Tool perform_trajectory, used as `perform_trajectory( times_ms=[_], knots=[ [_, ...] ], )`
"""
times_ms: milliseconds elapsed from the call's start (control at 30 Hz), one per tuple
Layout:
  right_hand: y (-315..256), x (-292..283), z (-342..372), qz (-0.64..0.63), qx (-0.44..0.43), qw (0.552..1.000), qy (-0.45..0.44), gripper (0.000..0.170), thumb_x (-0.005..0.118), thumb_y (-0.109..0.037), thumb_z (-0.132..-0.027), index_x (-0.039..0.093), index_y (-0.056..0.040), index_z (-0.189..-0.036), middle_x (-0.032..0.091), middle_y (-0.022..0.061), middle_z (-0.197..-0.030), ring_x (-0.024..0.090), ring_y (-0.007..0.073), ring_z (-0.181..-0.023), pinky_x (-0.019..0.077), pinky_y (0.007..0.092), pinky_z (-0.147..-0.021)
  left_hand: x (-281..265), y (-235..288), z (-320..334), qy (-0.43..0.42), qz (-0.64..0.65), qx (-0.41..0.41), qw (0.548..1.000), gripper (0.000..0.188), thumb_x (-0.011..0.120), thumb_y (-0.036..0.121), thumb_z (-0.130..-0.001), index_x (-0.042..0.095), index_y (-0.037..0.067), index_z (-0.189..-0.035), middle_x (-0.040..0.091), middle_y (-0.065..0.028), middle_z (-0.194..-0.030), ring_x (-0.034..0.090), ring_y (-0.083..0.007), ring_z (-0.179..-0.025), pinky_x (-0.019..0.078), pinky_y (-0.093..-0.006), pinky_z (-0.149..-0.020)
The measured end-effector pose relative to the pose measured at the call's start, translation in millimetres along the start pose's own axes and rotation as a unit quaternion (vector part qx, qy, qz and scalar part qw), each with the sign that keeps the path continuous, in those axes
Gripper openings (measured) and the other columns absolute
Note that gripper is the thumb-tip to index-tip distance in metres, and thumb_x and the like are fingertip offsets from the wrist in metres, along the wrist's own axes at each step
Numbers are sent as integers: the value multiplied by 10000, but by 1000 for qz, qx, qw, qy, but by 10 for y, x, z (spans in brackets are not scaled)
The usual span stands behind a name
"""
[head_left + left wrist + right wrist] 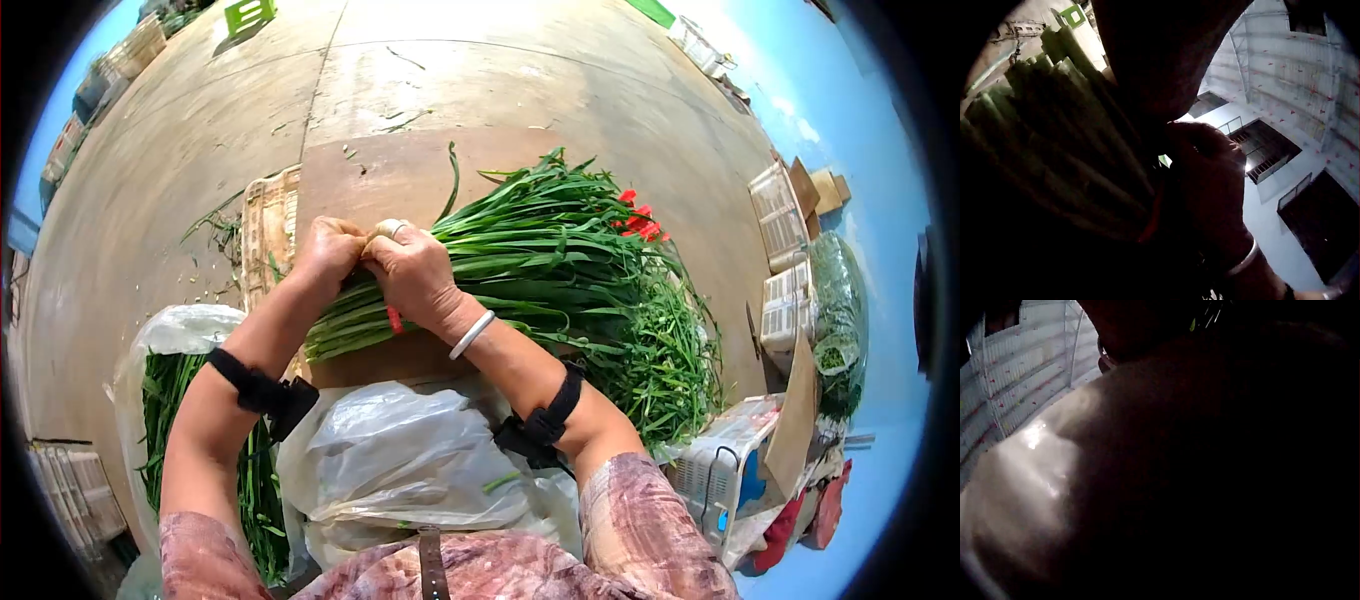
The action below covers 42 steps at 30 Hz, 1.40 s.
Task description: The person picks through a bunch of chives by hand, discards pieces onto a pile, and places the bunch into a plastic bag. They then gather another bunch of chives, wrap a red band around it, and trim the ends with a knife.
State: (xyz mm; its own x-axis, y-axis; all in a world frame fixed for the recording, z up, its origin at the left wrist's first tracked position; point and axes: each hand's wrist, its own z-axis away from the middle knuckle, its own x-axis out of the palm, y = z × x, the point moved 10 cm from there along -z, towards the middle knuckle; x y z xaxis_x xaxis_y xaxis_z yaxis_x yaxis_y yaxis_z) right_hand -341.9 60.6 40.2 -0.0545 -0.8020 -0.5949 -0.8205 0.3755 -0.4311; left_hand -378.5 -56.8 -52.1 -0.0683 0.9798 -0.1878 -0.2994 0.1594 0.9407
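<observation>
A bundle of long, strap-leaved greens (pixel 560 225) lies across a brown board (pixel 370 170), its pale stalk ends toward the lower left. Over the stalks, my left hand (pixel 330 250) and my right hand (pixel 412 270) meet, fingers curled and fingertips pinching together. A red tie (pixel 393 318) shows on the stalks just below the right hand. The left wrist view is dark, but the red tie (pixel 1155 212) runs beside the thick stalks (pixel 1072 137) up toward the hands. What the fingertips pinch is mostly hidden. The right wrist view is nearly black.
More red ties (pixel 640 218) lie at the leaf end, above a heap of loose greens (pixel 660 360). Clear plastic sheeting (pixel 400 460) covers the near side. A bag of greens (pixel 185 330) stands left, near a plastic crate (pixel 268 235). White crates (pixel 780 220) line the right wall.
</observation>
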Motion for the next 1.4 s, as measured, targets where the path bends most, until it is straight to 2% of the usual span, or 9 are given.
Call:
perform_trajectory(
  times_ms=[100, 133, 167, 400, 667, 900, 1100, 1333, 1400],
  knots=[
    [84, -109, 5, -99, 46, 994, 10, 84, 631, -38, -714, 593, -45, -789, 606, 114, -848, 598, 306, -797, 490, 371, -682, 86, 369, 200, 3, -7, 149, 989, 120, 631, 42, -762, 681, -50, -703, 625, -22, -615, 489, -47, -549, 400, -248, -474],
    [116, -117, 19, -146, 70, 987, 5, 128, 651, 8, -695, 599, -35, -804, 619, 128, -856, 608, 311, -800, 495, 352, -699, 90, 330, 179, -1, -8, 146, 989, 120, 631, 42, -762, 681, -50, -703, 625, -22, -615, 489, -47, -549, 400, -248, -474],
    [107, -133, 26, -157, 60, 986, 13, 135, 634, 26, -695, 593, -25, -814, 618, 141, -847, 605, 325, -797, 494, 353, -701, 86, 486, 225, 10, -47, 229, 972, 117, 626, 39, -770, 681, -50, -717, 628, -19, -625, 491, -41, -563, 409, -241, -485],
    [151, -115, -16, -174, 100, 979, -15, 127, 624, 35, -707, 590, -18, -818, 611, 154, -811, 606, 331, -766, 495, 357, -678, 88, 508, 226, -16, -66, 195, 978, 121, 590, 28, -793, 670, -52, -752, 627, -10, -645, 512, -37, -596, 428, -229, -514],
    [169, -152, -246, -189, 49, 980, 27, 120, 618, 38, -715, 596, -22, -817, 606, 151, -769, 609, 338, -727, 493, 360, -645, -75, 846, 192, -12, -73, 295, 953, 98, 569, 3, -807, 654, -41, -783, 629, -5, -687, 529, -54, -633, 444, -229, -566],
    [199, 238, -203, -60, 52, 990, -118, 79, 566, -112, -788, 528, -45, -806, 606, 185, -746, 608, 375, -733, 481, 446, -628, -63, 531, 51, -7, -43, 247, 968, 100, 563, -9, -762, 653, -46, -786, 623, -33, -683, 532, -57, -628, 446, -223, -555],
    [128, 239, -107, -39, 67, 985, -153, 61, 541, -86, -778, 521, -34, -800, 594, 203, -727, 604, 388, -703, 477, 453, -617, -73, 671, 269, 94, -182, 385, 900, 79, 583, -6, -745, 659, -23, -758, 634, -114, -699, 596, -161, -602, 464, -268, -568],
    [191, 72, -97, -91, 72, 984, -132, 70, 582, -22, -766, 519, 3, -786, 580, 198, -721, 589, 384, -688, 470, 411, -596, -137, 714, 503, 177, -197, 405, 875, 89, 610, -13, -764, 616, -24, -676, 649, -143, -749, 624, -249, -648, 482, -317, -583],
    [359, 84, -91, -194, 180, 953, -148, 59, 601, -31, -771, 562, 12, -781, 610, 203, -733, 616, 367, -725, 485, 405, -638, -157, 775, 649, 199, -166, 438, 861, 114, 616, -28, -768, 601, -23, -655, 659, -138, -780, 628, -241, -652, 484, -317, -579]
  ],
)
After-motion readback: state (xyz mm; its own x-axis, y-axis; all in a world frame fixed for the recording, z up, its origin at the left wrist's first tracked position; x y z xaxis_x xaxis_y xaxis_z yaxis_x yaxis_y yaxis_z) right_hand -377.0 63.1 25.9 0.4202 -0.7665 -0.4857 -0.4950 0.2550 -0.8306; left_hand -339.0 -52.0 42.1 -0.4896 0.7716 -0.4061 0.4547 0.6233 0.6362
